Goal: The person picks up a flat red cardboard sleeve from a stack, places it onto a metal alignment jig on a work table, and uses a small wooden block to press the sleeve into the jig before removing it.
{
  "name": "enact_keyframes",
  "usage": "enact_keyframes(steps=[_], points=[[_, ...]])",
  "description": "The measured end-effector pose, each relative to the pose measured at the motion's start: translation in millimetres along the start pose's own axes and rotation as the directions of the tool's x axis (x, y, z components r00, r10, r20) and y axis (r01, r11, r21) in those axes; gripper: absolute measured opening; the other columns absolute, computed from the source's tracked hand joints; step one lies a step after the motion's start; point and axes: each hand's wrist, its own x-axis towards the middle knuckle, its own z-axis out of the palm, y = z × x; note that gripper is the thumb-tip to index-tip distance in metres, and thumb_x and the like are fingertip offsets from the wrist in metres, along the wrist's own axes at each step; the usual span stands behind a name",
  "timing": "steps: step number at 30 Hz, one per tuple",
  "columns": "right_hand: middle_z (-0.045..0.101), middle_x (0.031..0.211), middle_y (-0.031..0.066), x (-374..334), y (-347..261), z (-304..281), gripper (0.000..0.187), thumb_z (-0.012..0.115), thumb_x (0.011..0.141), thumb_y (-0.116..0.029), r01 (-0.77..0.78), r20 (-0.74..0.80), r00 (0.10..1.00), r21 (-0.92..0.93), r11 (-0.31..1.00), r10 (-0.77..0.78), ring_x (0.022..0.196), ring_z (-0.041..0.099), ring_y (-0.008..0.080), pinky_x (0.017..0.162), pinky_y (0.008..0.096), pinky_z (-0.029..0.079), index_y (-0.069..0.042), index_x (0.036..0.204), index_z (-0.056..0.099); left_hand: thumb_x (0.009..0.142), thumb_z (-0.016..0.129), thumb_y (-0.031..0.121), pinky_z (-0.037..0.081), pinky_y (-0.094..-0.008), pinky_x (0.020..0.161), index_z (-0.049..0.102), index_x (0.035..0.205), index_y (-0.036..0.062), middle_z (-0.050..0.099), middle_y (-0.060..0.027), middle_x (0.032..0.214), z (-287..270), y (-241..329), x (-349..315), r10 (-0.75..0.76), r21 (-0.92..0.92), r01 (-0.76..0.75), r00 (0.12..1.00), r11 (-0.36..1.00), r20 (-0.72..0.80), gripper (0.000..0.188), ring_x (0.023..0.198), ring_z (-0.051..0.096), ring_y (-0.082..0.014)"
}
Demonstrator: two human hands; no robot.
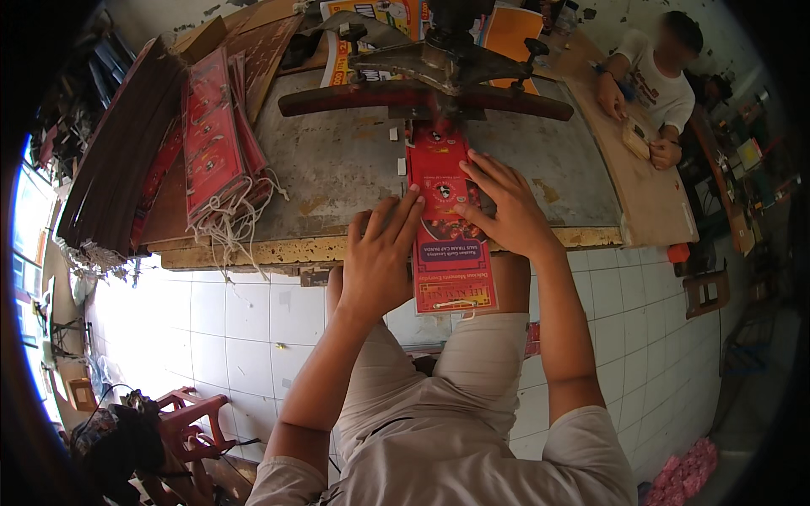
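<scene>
A long red printed strip, glossy and with a food picture on it, lies lengthwise on a worn grey metal tabletop. Its near end hangs past the table's front edge and carries a short white string. The far end reaches the dark metal clamp bar of a press-like machine; contact there cannot be made out. My left hand rests along the strip's left edge, fingers stretched out. On the right side my right hand lies over the strip's edge with its fingers spread. Neither hand grasps anything.
Red corded strips lie bundled at the left, beside a tall stack of dark sheets. Colourful printed sheets sit behind the machine. At the right, another person handles a small tan object. A red stool stands lower left.
</scene>
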Motion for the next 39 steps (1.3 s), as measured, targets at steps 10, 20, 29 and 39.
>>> enact_keyframes(steps=[10,20,29,39], points=[[0.05,0.174,0.0168,0.2,-0.4,-0.4,0.08,0.077,0.102,-0.056,-0.013,0.009,1.0,0.022,1.0,0.013,0.162,0.044,0.0364,0.133,0.052,0.035,-0.004,0.161,0.061,0.091,0.08,0.035,0.039,-0.054,0.122,0.056,0.162,0.0047,0.054,-0.0074,0.173,-0.9,1.0,0.2,-0.002,-0.017,0.002,1.0,1.0,-0.007,0.081,0.15,0.054,-0.0311],[0.051,0.174,0.0167,0.5,-1.4,-0.7,0.079,0.078,0.102,-0.054,-0.002,-0.002,1.0,0.013,1.0,0.002,0.162,0.045,0.0369,0.133,0.052,0.036,-0.005,0.161,0.061,0.089,0.082,0.036,0.039,-0.0536,0.122,0.054,0.164,0.0051,0.052,-0.0074,0.174,-0.7,-0.6,-0.8,0.005,0.008,-0.005,1.0,1.0,0.009,0.086,0.151,0.053,-0.0311],[0.052,0.172,0.0153,-1.0,-1.2,-1.8,0.078,0.078,0.102,-0.054,-0.014,-0.004,1.0,0.01,1.0,0.014,0.161,0.046,0.0366,0.132,0.0517,0.038,-0.006,0.161,0.061,0.088,0.082,0.033,0.039,-0.0545,0.121,0.054,0.164,0.0058,0.053,-0.0077,0.174,-2.5,0.4,1.0,-0.001,-0.031,0.002,1.0,1.0,0.017,0.085,0.151,0.053,-0.0313],[0.046,0.177,0.0109,-1.7,-3.4,-3.3,0.074,0.078,0.104,-0.046,-0.051,0.037,0.998,0.019,0.999,0.05,0.163,0.041,0.0356,0.134,0.0514,0.035,-0.011,0.166,0.057,0.091,0.081,0.036,0.039,-0.0545,0.121,0.054,0.164,0.0066,0.052,-0.007,0.174,-2.2,0.8,0.2,-0.006,-0.02,0.006,1.0,1.0,0.016,0.084,0.151,0.052,-0.0318]])
